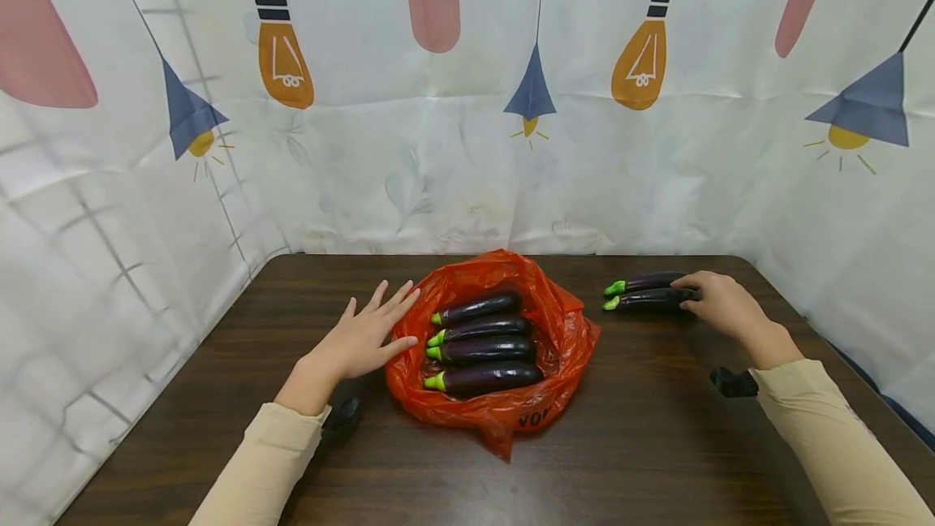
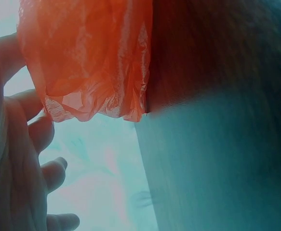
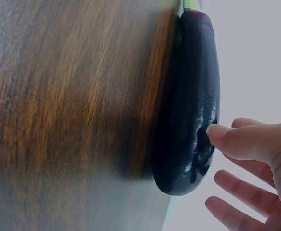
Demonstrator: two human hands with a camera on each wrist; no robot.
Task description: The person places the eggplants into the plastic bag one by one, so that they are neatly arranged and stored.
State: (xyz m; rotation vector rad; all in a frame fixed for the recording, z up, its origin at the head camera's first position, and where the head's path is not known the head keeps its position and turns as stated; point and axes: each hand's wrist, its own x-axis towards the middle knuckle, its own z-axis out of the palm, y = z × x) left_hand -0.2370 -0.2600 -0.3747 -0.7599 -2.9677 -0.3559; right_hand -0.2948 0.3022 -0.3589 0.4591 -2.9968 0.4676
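An opened red plastic bag (image 1: 573,329) stands mid-table with its rim spread wide. Inside lie several dark purple eggplants (image 1: 488,350) side by side, green stems to the left. My left hand (image 1: 358,339) is at the bag's left edge with fingers spread, touching the plastic (image 2: 89,53). Two more eggplants (image 1: 650,299) lie together to the right of the bag, stems also leftward. My right hand (image 1: 730,311) is over their right ends. In the right wrist view its thumb touches the nearer eggplant (image 3: 191,101), and the other fingers are spread apart, partly hidden behind the thumb.
The dark wood-grain table (image 1: 599,461) carries the bag and the loose eggplants. A white curtain (image 1: 467,169) printed with lamps and bulbs hangs right behind its far edge and along both sides. Dark wrist devices (image 1: 733,382) sit under the sleeves.
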